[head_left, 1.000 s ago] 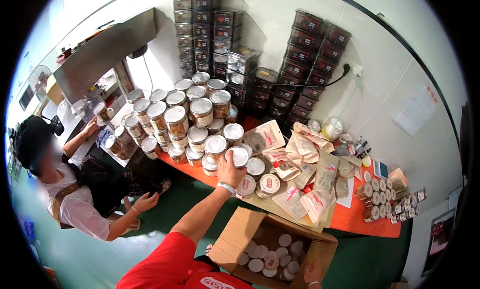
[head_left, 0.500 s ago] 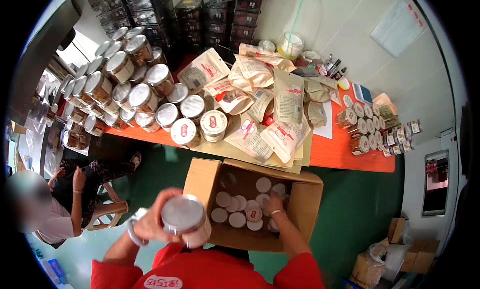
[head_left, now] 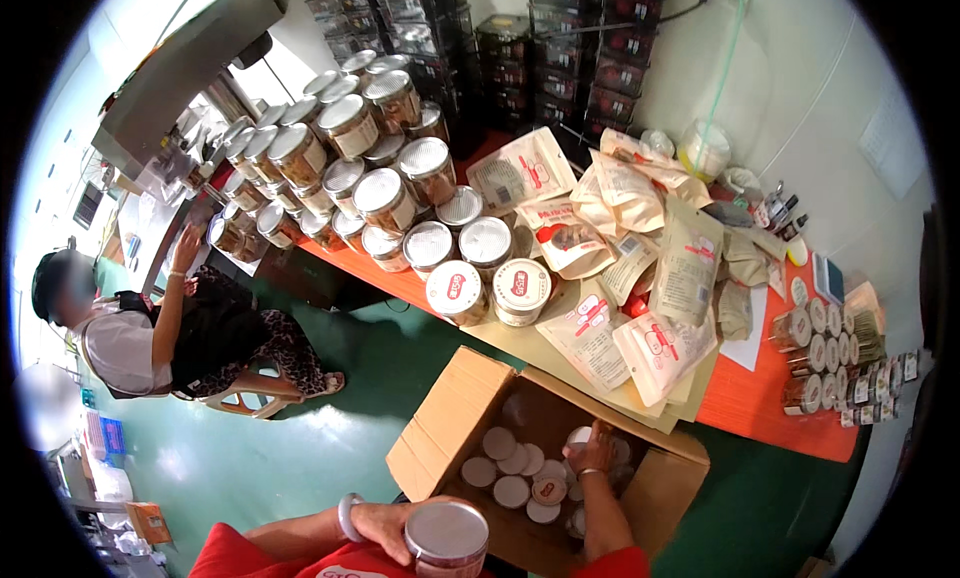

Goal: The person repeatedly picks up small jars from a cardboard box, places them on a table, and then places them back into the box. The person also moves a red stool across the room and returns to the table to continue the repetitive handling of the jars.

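My left hand [head_left: 385, 528] is wrapped round the side of a clear jar with a silver metal lid [head_left: 447, 531], held upright at the near edge, beside the carton. Inside the open cardboard carton [head_left: 450, 403], my right hand [head_left: 594, 448] reaches down with its fingers bent together among white round lids [head_left: 511, 493]. What those fingers pinch is hidden. One lid in the pile [head_left: 549, 491] bears a red mark. On the table beyond, two jars with white lids [head_left: 521, 281] stand at the front edge, by many silver-topped jars [head_left: 382, 191].
Flat kraft pouches [head_left: 665, 353] lie across the middle of the orange table [head_left: 735, 403]. Small jars [head_left: 800, 368] are stacked at its right end. A seated person [head_left: 135, 343] is at left, one hand raised. Black stacked boxes [head_left: 560, 48] line the wall.
The view has swung left, so the table and carton appear shifted right and down. My left hand with the jar is lower in view. The seated person's hand has risen toward the table.
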`<control>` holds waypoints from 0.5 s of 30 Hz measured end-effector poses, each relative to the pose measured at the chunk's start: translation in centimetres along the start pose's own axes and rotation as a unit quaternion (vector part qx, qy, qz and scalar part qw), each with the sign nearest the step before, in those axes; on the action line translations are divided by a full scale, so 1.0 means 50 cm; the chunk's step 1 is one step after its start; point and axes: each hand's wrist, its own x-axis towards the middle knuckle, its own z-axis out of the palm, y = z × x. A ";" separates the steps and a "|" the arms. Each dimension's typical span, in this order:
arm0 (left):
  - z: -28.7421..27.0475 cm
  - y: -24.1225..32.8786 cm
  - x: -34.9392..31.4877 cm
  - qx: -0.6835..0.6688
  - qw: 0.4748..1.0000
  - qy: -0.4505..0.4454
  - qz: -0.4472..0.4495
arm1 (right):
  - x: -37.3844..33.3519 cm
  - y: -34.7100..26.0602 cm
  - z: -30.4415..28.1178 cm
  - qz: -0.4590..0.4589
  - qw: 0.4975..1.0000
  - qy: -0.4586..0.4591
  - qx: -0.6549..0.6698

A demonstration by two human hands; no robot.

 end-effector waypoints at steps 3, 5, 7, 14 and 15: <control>0.027 0.028 0.033 0.047 0.999 -0.005 0.010 | -0.034 0.022 -0.045 0.054 0.970 -0.073 0.226; 0.017 0.024 0.059 0.109 0.994 -0.006 0.011 | -0.068 -0.010 -0.123 0.098 0.771 -0.103 0.621; 0.019 0.015 0.089 0.130 0.991 0.009 0.002 | -0.110 -0.031 -0.229 0.044 0.614 -0.197 0.763; 0.080 0.022 0.143 0.183 0.983 -0.009 -0.032 | -0.280 -0.161 -0.472 -0.081 0.416 -0.249 0.871; 0.101 0.031 0.141 0.156 0.987 -0.010 -0.036 | -0.298 -0.172 -0.486 -0.119 0.436 -0.231 0.862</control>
